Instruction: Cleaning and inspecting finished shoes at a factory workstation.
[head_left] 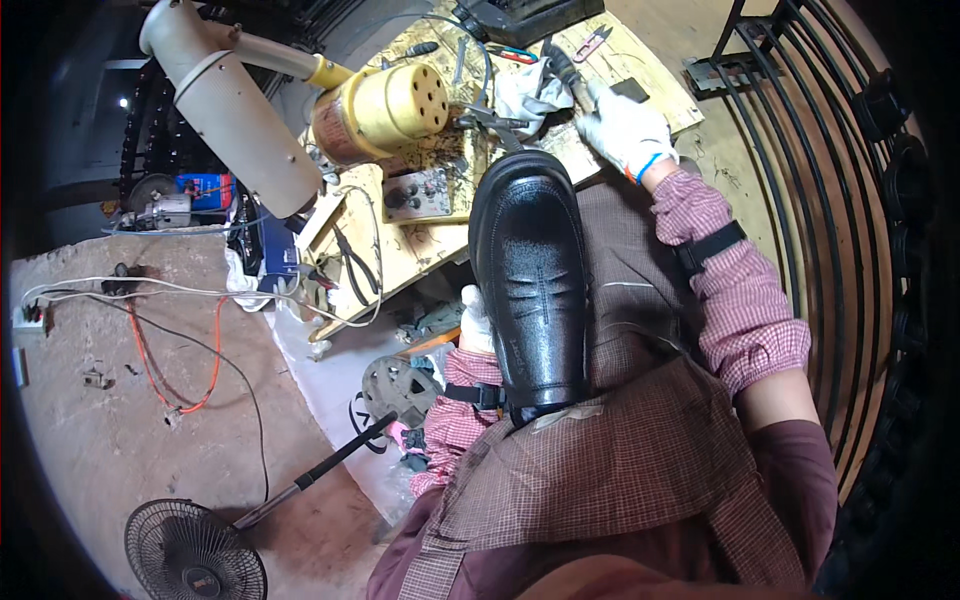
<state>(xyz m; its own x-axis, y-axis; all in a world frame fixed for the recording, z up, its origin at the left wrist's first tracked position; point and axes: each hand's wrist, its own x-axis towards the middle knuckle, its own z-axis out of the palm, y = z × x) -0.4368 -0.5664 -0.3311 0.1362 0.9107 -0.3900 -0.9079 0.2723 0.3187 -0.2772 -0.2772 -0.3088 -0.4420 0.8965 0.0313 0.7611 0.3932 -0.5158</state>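
A glossy black leather shoe (530, 285) lies toe-away on my lap over a checked apron (640, 440). My left hand (477, 322), in a white glove, grips the shoe's left side near the heel and is mostly hidden behind it. My right hand (628, 130), also gloved in white, reaches out over the wooden workbench (430, 245) and closes on a dark tool handle (565, 68) beside a crumpled white cloth (520, 95).
A yellow drum-shaped machine (385, 108) with a beige duct (235, 115) sits on the bench, with a small control box (417, 195), pliers and wires. A fan (193, 552) and cables lie on the floor at left. Black metal rails (850, 200) curve along the right.
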